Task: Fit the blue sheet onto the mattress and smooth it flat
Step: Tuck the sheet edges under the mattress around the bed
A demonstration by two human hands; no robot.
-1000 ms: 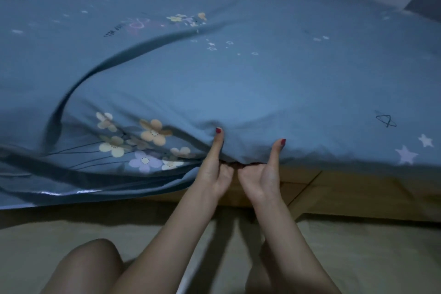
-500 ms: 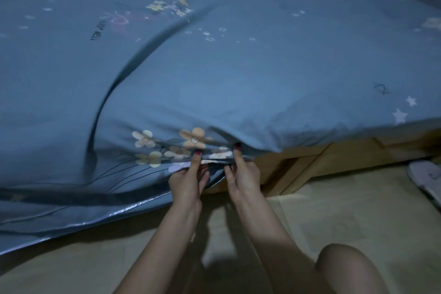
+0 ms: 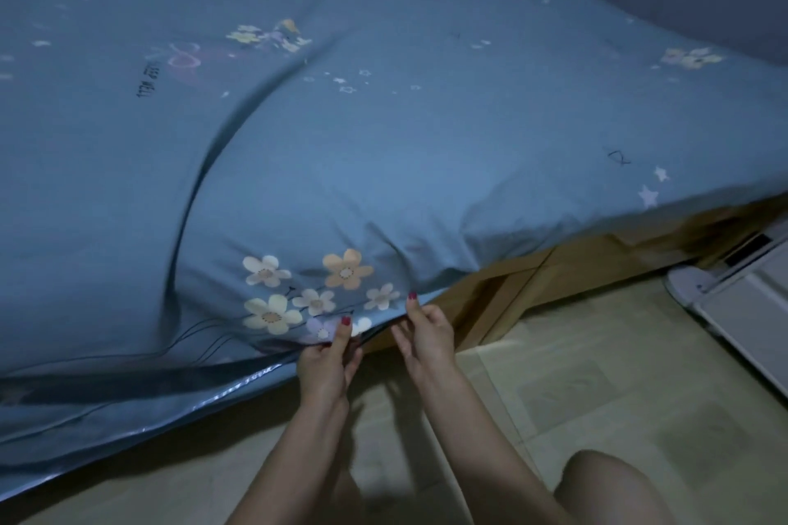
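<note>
The blue sheet [image 3: 383, 149], printed with flowers and stars, covers the whole mattress, and a long curved fold runs from the top middle down to the near left. To the left its hem hangs loose down to the floor. My left hand [image 3: 326, 358] pinches the lower edge under the flower print, thumb on top. My right hand [image 3: 424, 332] is right beside it at the same edge, its thumb on the cloth and its fingers curled underneath. To the right the sheet wraps tight around the mattress side.
The wooden bed frame [image 3: 503, 290] shows under the sheet to the right of my hands. A white appliance [image 3: 742, 294] stands on the tiled floor [image 3: 575, 375] at the right. My knee [image 3: 618, 490] is at the bottom right. A grey headboard [image 3: 682, 0] runs along the far right.
Both hands have slid left along the lower edge, from the plain stretch to below the flower print. The view has swung so that the frame and the white appliance show.
</note>
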